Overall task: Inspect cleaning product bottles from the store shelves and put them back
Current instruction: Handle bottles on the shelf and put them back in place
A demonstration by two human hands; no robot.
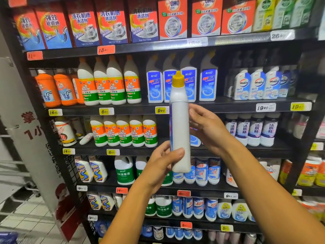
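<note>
Holding one item off the shelves [175, 108] for inspection: white bottle [180, 131] with yellow cap [178, 79]

Location: in front of the shelves, in mid-air, between both hands; cap well above the fingers, base just below the left thumb

Left hand [161, 166]: fingers curled round the lower part of the bottle, thumb across its near face, gripping it

Right hand [207, 127]: fingers [194, 112] loosely bent, tips touching the upper right side of the body; whether they truly pinch it cannot be told

Orientation: long axis upright, near vertical; cap points up, base down; blue label edge shows on the left side, so the printed face seems turned away from view

Risks, as judged: the grip sits low on a tall bottle, so turning it to read the label could let the top swing away from the fingers and the bottle slip; on return, the base could knock the neighbouring blue-label bottles [207, 85] if brought in crooked
</note>
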